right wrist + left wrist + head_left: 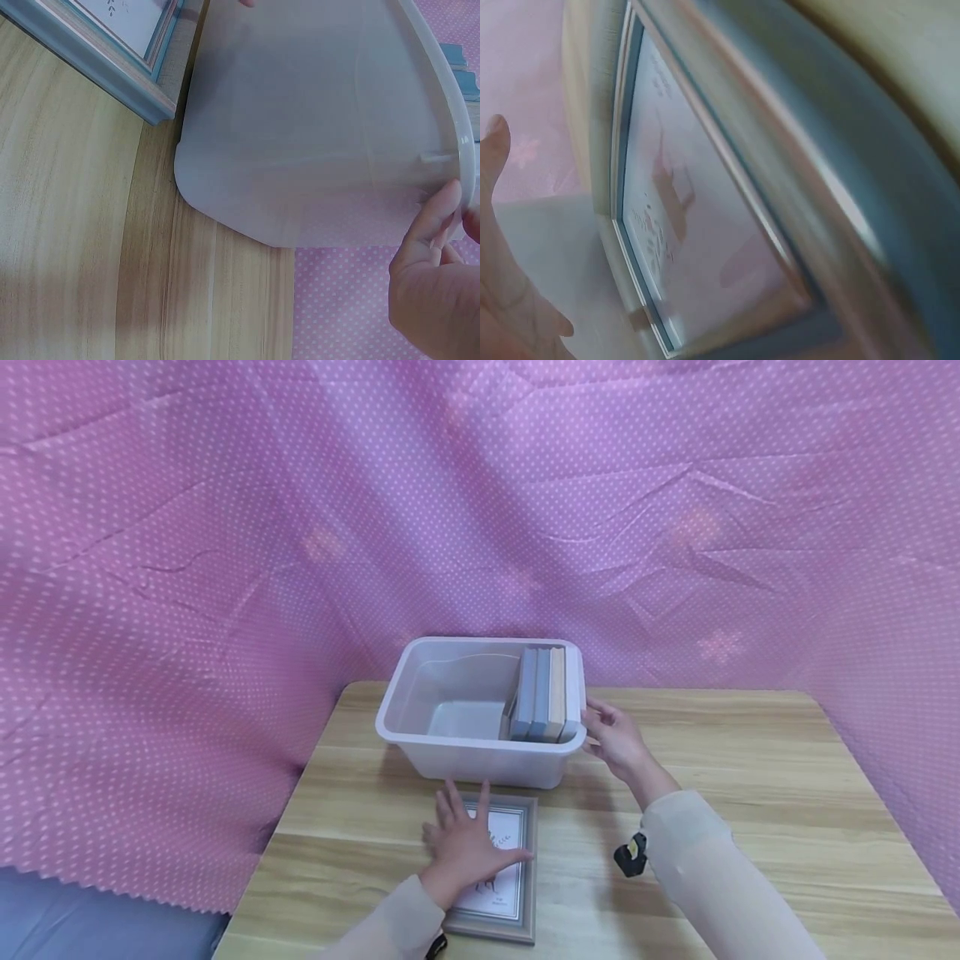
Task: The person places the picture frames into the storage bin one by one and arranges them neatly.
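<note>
With the picture frame lying flat on the table just in front of the plastic bin, the left hand pressed spread fingers on it while the right hand gripped the bin's right rim, so the frame probably awaited lifting beside the books.

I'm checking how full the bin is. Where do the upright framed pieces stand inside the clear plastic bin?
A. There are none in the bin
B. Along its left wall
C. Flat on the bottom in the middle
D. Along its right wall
D: in the head view the upright frames stand packed against the right wall of the bin, next to the right hand that touches its rim; the bin's left part holds nothing.
</note>
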{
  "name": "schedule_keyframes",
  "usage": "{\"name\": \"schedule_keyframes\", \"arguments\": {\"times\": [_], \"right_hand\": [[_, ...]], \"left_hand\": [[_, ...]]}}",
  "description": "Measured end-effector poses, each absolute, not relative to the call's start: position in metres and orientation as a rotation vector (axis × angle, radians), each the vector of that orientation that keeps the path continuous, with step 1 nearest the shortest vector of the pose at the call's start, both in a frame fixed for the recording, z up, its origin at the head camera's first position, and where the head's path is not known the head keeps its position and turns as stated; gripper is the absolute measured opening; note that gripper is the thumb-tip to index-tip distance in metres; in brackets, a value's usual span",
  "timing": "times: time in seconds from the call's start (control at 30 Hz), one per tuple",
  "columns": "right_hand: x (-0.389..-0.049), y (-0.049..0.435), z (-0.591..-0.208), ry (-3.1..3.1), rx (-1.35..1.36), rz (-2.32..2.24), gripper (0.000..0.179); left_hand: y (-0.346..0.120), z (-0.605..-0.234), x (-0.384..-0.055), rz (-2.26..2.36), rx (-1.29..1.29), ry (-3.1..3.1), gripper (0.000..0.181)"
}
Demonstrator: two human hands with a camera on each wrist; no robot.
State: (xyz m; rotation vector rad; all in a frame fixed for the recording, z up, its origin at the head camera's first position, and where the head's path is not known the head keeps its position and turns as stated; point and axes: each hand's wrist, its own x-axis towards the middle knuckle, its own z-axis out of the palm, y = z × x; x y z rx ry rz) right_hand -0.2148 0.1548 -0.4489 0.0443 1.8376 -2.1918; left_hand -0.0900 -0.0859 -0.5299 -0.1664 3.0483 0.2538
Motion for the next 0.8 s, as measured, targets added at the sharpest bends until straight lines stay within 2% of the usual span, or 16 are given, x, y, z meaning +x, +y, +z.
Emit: {"name": "schedule_keyframes", "arguments": {"times": [0.8], "right_hand": [[-0.216, 0.155, -0.447, 1.857, 0.054, -2.170, 0.049]], "left_hand": [[-0.051, -0.529, -0.109, 0.340, -0.562, 2.845, 0.145]]}}
